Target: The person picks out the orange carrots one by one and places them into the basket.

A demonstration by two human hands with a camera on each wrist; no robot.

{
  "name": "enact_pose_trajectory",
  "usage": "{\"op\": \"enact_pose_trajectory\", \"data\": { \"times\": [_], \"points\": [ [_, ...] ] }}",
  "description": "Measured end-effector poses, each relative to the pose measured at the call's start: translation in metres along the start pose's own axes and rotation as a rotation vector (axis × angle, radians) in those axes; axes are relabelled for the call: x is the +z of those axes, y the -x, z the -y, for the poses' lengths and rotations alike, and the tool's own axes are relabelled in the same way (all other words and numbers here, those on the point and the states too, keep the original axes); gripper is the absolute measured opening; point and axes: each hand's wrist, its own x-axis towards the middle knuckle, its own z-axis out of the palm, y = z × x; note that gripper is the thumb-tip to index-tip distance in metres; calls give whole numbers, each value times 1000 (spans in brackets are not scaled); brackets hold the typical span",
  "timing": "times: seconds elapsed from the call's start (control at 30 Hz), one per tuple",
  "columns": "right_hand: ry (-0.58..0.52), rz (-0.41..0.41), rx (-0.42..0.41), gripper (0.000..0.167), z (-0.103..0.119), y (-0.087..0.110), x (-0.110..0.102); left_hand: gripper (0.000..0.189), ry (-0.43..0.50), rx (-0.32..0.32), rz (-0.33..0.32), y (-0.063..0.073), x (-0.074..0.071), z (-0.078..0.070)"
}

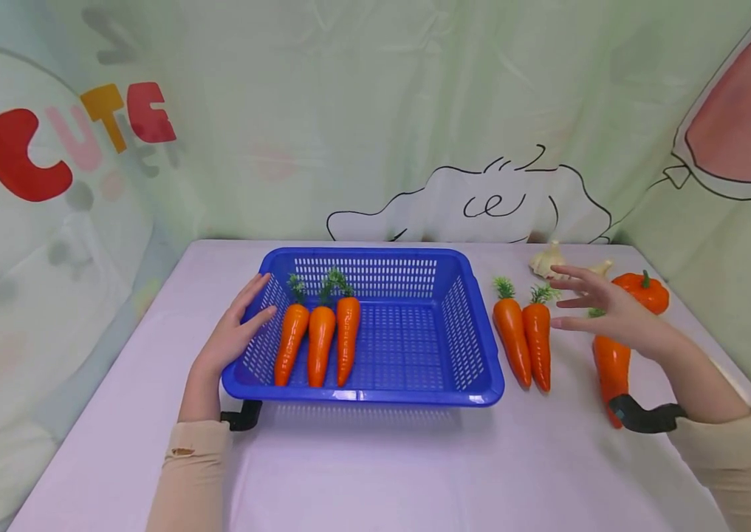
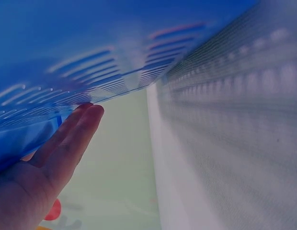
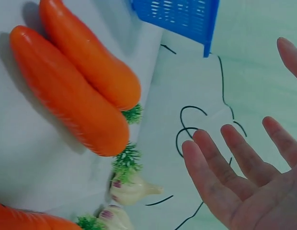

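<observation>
A blue plastic basket (image 1: 375,397) with slotted walls stands at mid-table. Inside it, toward the left, three orange carrots (image 1: 320,346) with green tops lie side by side. At the basket's left wall is my left hand (image 1: 232,336), its thumb over the rim and its fingers along the outside, holding the edge. Two more carrots (image 1: 537,347) lie on the table just right of the basket. Above and right of them hovers my right hand (image 1: 614,310), fingers spread, with nothing in it. The right wrist view shows this palm (image 3: 263,201) apart from the pair of carrots (image 3: 76,100).
Garlic bulbs (image 1: 546,260) lie at the back right. A small orange pumpkin (image 1: 644,292) sits by the right edge, and another carrot (image 1: 611,369) lies partly under my right wrist. A printed curtain (image 1: 322,133) hangs behind the white table (image 1: 362,473).
</observation>
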Motion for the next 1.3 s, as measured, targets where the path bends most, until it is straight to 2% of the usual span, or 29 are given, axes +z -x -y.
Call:
{"op": "enact_pose_trajectory", "data": {
  "times": [0.13,0.23,0.7,0.83,1.1,1.3],
  "points": [
    [-1,-9,12,77,-10,-3,4,58,7,2,2,8,1,-18],
    [-4,-4,33,77,-17,-5,7,57,2,2,1,11,1,-24],
    [34,28,84,76,-46,-16,19,57,7,-1,3,13,0,-25],
    [32,45,116,77,-53,-18,20,58,11,2,4,10,0,-20],
    [-70,103,172,79,-57,-16,25,59,-9,13,-7,-4,0,10],
    [-130,133,192,83,-61,-18,30,59,-11,15,-11,-4,1,13]
  ]
}}
